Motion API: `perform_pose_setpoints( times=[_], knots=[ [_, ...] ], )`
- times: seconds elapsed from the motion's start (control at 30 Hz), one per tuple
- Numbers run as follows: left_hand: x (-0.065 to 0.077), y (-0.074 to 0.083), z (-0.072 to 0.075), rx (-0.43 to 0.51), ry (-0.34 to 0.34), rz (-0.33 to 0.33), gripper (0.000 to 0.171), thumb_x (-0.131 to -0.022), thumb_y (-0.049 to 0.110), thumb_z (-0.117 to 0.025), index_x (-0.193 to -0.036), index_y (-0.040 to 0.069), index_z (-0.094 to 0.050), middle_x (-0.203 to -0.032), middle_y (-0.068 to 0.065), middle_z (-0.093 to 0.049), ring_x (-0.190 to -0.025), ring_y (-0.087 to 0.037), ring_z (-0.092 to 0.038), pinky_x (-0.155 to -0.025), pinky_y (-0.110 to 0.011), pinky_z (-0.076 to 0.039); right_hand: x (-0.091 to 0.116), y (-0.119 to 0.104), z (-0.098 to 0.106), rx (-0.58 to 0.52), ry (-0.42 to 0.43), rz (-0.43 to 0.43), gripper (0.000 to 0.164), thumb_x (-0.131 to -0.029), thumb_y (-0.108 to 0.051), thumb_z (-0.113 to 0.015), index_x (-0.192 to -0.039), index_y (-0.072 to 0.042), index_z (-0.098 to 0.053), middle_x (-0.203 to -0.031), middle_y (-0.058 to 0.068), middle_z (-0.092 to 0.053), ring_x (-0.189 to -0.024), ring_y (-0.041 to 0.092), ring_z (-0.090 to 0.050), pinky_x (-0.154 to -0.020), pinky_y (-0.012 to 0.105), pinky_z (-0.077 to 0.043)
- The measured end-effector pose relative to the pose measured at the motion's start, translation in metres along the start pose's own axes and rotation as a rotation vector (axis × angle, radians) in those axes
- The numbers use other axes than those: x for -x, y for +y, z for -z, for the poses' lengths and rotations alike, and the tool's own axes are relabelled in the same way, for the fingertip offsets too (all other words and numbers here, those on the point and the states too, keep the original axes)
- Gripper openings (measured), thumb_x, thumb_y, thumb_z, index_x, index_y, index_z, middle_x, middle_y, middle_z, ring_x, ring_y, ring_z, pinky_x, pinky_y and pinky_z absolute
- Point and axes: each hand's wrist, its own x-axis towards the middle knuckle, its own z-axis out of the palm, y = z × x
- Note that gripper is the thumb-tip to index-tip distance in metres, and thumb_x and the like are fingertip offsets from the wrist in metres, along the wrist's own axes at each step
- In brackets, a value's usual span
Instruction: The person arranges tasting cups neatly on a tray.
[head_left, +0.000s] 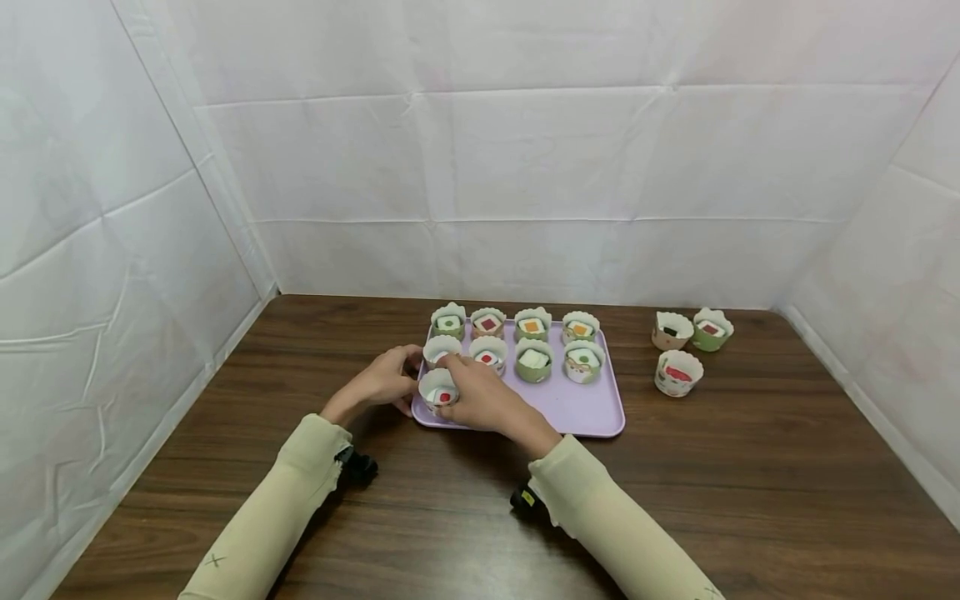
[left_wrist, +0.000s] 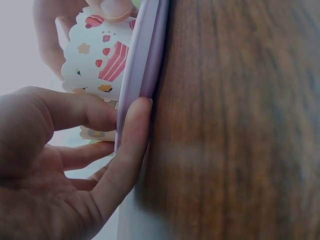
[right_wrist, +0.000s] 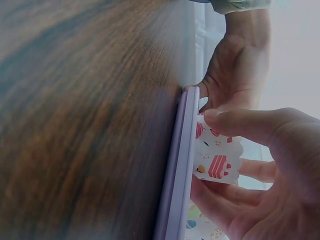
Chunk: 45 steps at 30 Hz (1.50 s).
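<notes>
At the near left corner of the lilac tray (head_left: pixel 558 412), my right hand (head_left: pixel 483 396) holds a white paper baking cup (head_left: pixel 433 386) between thumb and fingers. Cake and strawberry prints cover its side (right_wrist: pixel 217 155), and something white and red lies inside. My left hand (head_left: pixel 386 379) pinches the tray's left rim, with fingers (left_wrist: pixel 85 110) on both sides of the edge in the left wrist view. Several filled paper cups stand in two rows on the tray, among them a white cup (head_left: pixel 441 348) just behind the held one and a green cup (head_left: pixel 533 362).
To the right of the tray, on the brown wooden table (head_left: pixel 750 467), stand a cup with red filling (head_left: pixel 678 373), a cup with a dark piece (head_left: pixel 671 331) and a green cup (head_left: pixel 711 329). White sheeting (head_left: pixel 525 167) hangs behind and along both sides.
</notes>
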Motion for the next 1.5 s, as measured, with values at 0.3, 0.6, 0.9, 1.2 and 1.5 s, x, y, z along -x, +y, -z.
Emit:
perform_pose_setpoints(
  times=[0.3,0.6,0.9,1.2,1.5],
  knots=[
    [0.0,-0.001,0.001,0.012,-0.008,-0.01,0.053,-0.086,-0.008,-0.054,-0.14,-0.007,-0.048,-0.123,-0.025,-0.053,-0.075,-0.022,-0.067,-0.06,-0.036,-0.068,0.001,0.0,0.001,-0.008,-0.007,0.014,0.058,-0.088,-0.017,-0.079,-0.139,-0.008,-0.052,-0.126,0.017,-0.066,-0.108,0.026,-0.063,-0.088,0.04,-0.059],
    [0.0,0.0,0.001,0.026,-0.012,-0.01,0.053,-0.087,-0.007,-0.055,-0.14,-0.007,-0.048,-0.123,-0.025,-0.052,-0.076,-0.023,-0.067,-0.06,-0.037,-0.068,0.003,0.003,0.004,-0.002,-0.019,0.022,0.061,-0.087,-0.017,-0.08,-0.141,-0.011,-0.052,-0.125,0.017,-0.066,-0.113,0.028,-0.062,-0.093,0.043,-0.058],
    [-0.001,0.0,0.0,0.012,-0.008,-0.013,0.052,-0.087,-0.008,-0.056,-0.139,-0.008,-0.048,-0.123,-0.025,-0.052,-0.076,-0.024,-0.067,-0.06,-0.037,-0.068,0.011,0.004,0.009,0.014,-0.02,0.022,0.065,-0.089,-0.023,-0.081,-0.146,-0.015,-0.051,-0.128,0.016,-0.066,-0.119,0.031,-0.061,-0.099,0.048,-0.057],
    [0.0,0.0,-0.001,-0.001,-0.004,-0.015,0.054,-0.086,-0.009,-0.056,-0.139,-0.008,-0.047,-0.123,-0.027,-0.051,-0.081,-0.026,-0.067,-0.06,-0.038,-0.068,0.025,0.008,0.02,0.046,0.007,0.043,0.065,-0.09,-0.025,-0.08,-0.148,-0.019,-0.051,-0.134,0.017,-0.061,-0.115,0.031,-0.061,-0.094,0.049,-0.059],
    [0.0,0.001,-0.002,0.0,0.005,0.0,0.054,-0.086,-0.009,-0.056,-0.14,-0.008,-0.046,-0.123,-0.026,-0.049,-0.078,-0.024,-0.067,-0.06,-0.038,-0.068,0.042,0.021,0.031,0.069,0.083,0.107,0.052,-0.091,-0.021,-0.077,-0.138,-0.009,-0.059,-0.128,0.017,-0.063,-0.112,0.03,-0.065,-0.093,0.046,-0.06]
  ],
)
